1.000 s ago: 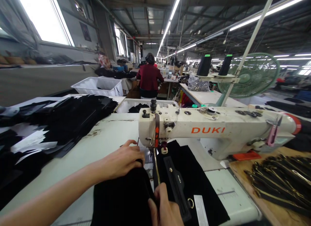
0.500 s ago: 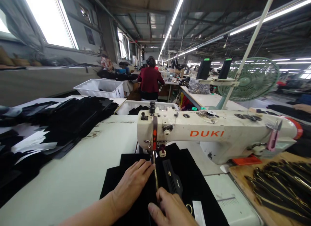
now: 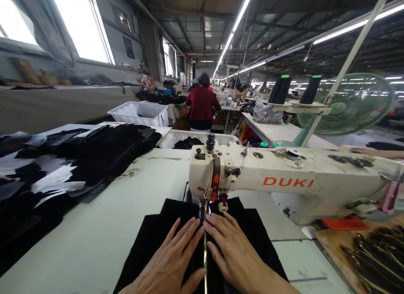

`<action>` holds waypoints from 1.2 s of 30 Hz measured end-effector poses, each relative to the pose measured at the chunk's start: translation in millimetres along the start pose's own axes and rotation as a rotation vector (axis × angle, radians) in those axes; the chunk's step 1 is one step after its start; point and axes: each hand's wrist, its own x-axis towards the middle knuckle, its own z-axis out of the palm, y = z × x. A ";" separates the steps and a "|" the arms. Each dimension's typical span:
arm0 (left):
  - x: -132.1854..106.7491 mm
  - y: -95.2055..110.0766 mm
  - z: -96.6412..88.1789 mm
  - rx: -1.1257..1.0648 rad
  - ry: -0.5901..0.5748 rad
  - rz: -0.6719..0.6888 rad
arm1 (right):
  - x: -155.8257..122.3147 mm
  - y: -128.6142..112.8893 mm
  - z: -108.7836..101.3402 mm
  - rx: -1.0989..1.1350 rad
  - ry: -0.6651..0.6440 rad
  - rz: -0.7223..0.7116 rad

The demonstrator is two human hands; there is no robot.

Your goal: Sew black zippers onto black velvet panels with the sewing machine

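My left hand [image 3: 172, 260] and my right hand [image 3: 235, 254] lie flat, fingers spread, on black fabric [image 3: 151, 237] just in front of the needle of a white DUKI sewing machine [image 3: 284, 180]. A gold zipper [image 3: 205, 256] runs between the two hands toward the presser foot. The left hand presses the fabric left of the zipper, the right hand presses it on the right. Neither hand grips anything.
A large heap of black cut pieces [image 3: 78, 159] covers the table's left side. White bins [image 3: 139, 113] stand behind. Zippers lie on a wooden board [image 3: 372, 252] at right. A green fan [image 3: 350, 104] and thread cones [image 3: 279, 89] stand behind the machine. A person in red [image 3: 202, 106] sits further back.
Both hands moved forward and flattened beside the zipper near the needle; the right hand now covers the black strap piece. The fabric has been spread out flat. The view shifted slightly right.
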 end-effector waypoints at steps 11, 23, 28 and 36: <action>6.0 -4.7 0.0 0.049 0.005 0.026 | 4.4 1.5 -4.8 0.060 0.028 0.029; 10.2 -3.5 -5.4 0.030 0.013 0.038 | 6.6 -0.2 -4.9 0.063 0.036 0.090; 9.6 -1.7 -6.0 0.002 0.021 0.029 | 4.4 0.9 -2.9 0.053 0.046 0.053; 10.1 -2.3 -3.8 0.018 0.043 0.030 | 2.0 2.1 0.2 -0.006 0.101 0.033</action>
